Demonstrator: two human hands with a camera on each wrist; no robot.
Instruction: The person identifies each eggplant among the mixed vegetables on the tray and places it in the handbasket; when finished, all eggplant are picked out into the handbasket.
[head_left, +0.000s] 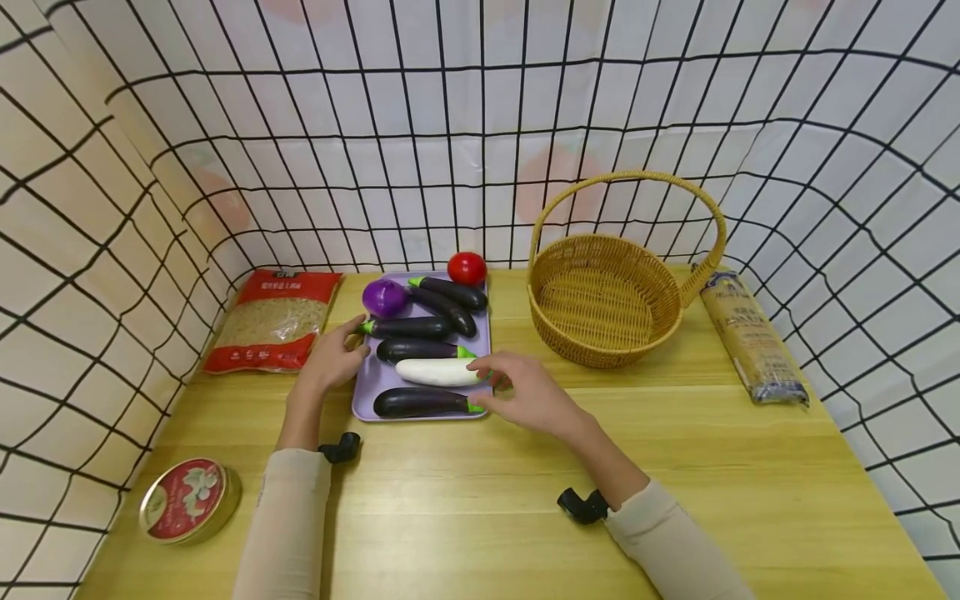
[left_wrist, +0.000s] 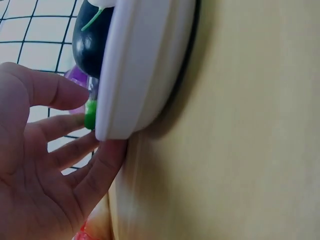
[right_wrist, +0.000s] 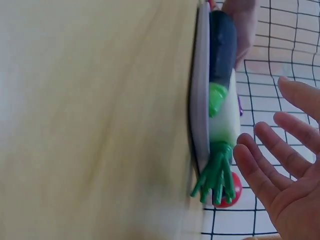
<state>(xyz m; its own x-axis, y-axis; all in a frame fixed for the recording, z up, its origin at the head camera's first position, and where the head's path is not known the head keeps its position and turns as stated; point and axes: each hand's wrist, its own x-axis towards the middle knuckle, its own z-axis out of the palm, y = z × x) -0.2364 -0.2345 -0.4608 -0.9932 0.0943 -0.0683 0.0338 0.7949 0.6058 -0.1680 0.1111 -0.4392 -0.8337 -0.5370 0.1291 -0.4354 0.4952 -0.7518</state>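
Note:
A lilac tray carries several dark eggplants, a white radish with green leaves, a purple onion and a red tomato. At the tray's left edge, my left hand touches the side with its fingers loosely bent, beside an eggplant's green stem. Over the right edge hovers my right hand, fingers apart and holding nothing. In the right wrist view a gap shows between its fingers and the radish. From the head camera, this hand hides the radish leaves.
A wicker basket with a tall handle stands right of the tray. Beyond it lies a pasta packet. A red bag lies left of the tray, with a round tin nearer. Black wire mesh encloses the table.

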